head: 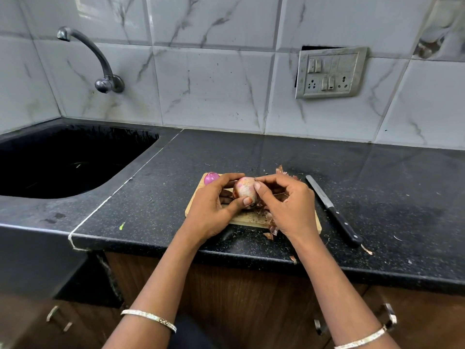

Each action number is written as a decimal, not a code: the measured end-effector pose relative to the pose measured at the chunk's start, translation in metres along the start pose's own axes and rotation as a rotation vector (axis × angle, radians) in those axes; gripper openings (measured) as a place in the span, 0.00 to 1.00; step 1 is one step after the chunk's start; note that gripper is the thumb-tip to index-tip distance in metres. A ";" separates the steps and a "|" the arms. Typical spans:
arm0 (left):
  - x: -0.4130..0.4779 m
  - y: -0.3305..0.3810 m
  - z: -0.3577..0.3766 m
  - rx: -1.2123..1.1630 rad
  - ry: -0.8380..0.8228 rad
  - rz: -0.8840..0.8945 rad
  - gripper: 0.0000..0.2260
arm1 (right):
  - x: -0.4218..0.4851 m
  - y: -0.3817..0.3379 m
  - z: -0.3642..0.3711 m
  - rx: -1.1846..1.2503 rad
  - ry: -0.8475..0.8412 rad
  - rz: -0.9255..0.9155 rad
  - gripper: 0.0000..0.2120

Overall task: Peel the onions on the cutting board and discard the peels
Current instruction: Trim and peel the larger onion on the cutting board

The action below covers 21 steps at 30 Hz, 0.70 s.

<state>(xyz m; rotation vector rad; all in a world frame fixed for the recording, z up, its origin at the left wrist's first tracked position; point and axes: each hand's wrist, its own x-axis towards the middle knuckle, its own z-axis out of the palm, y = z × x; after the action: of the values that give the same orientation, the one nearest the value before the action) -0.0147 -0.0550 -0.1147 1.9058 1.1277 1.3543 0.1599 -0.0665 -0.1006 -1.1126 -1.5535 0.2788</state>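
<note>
A small wooden cutting board (247,218) lies on the black counter. Just above it, my left hand (214,205) grips a pale pink onion (244,188) with patches of dry skin, thumb under it and fingers over the top. My right hand (286,202) touches the onion's right side, its thumb and fingertips pinching at the skin. A peeled purple onion (210,178) sits at the board's far left corner. Brown peels (270,222) lie on the board's near right part and spill onto the counter; more peels (283,171) lie behind my right hand.
A black-handled knife (332,209) lies on the counter (377,185) right of the board, blade pointing away. A deep black sink (63,162) with a wall tap (100,64) is at the left. A switch and socket plate (329,73) is on the tiled wall.
</note>
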 end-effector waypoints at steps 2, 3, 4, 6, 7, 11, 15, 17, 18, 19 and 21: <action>0.001 0.000 0.000 -0.005 -0.002 -0.001 0.24 | 0.000 0.001 0.000 -0.021 0.036 -0.023 0.02; 0.001 0.000 0.000 -0.006 -0.004 -0.001 0.24 | 0.001 0.002 0.000 -0.030 0.048 -0.030 0.02; 0.001 0.000 0.000 -0.007 -0.007 0.000 0.24 | 0.001 0.002 0.000 -0.034 0.056 -0.037 0.02; 0.000 0.000 0.000 -0.013 -0.011 -0.001 0.24 | 0.001 0.003 0.001 -0.045 0.057 -0.037 0.02; 0.000 0.000 -0.001 -0.018 -0.012 -0.003 0.24 | 0.001 0.003 0.001 -0.057 0.053 -0.032 0.02; 0.000 0.002 -0.001 -0.030 -0.012 -0.004 0.23 | 0.001 0.007 0.004 -0.113 0.038 0.008 0.03; 0.000 0.001 0.000 -0.039 -0.017 -0.016 0.23 | 0.001 0.007 0.004 -0.125 0.074 0.037 0.03; 0.000 0.000 0.000 -0.055 -0.018 -0.027 0.23 | 0.002 0.007 0.004 -0.148 0.094 0.049 0.03; 0.000 0.000 0.000 -0.062 -0.019 -0.033 0.23 | 0.002 0.008 0.003 -0.154 0.099 0.062 0.03; 0.000 0.000 0.000 -0.066 -0.020 -0.038 0.22 | 0.002 0.008 0.003 -0.151 0.100 0.079 0.04; 0.000 0.001 0.000 -0.076 -0.026 -0.046 0.22 | 0.002 0.006 0.001 -0.134 0.096 0.094 0.10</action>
<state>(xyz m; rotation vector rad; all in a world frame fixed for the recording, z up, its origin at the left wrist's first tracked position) -0.0146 -0.0554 -0.1141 1.8272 1.0854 1.3254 0.1624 -0.0615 -0.1040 -1.2873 -1.4538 0.1840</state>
